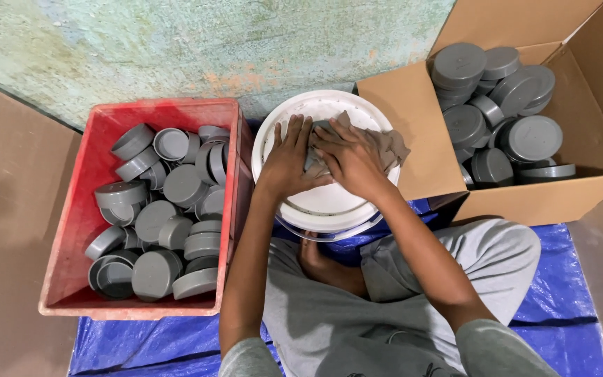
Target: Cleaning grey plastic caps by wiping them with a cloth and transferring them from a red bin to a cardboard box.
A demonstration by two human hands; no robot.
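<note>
A white bucket (329, 209) with a lid stands in front of me, between my knees. On its top lies a crumpled grey-brown cloth (391, 148). My left hand (289, 159) presses on the cloth's left side with fingers spread. My right hand (350, 159) lies over the cloth with fingers bent, gripping it. Something grey shows between the two hands, mostly hidden by the cloth.
A red plastic crate (71, 230) on the left holds several grey round caps (155, 272). An open cardboard box (413, 132) on the right holds more grey caps (530, 137). I sit cross-legged on a blue tarp (560, 293). A greenish wall rises behind.
</note>
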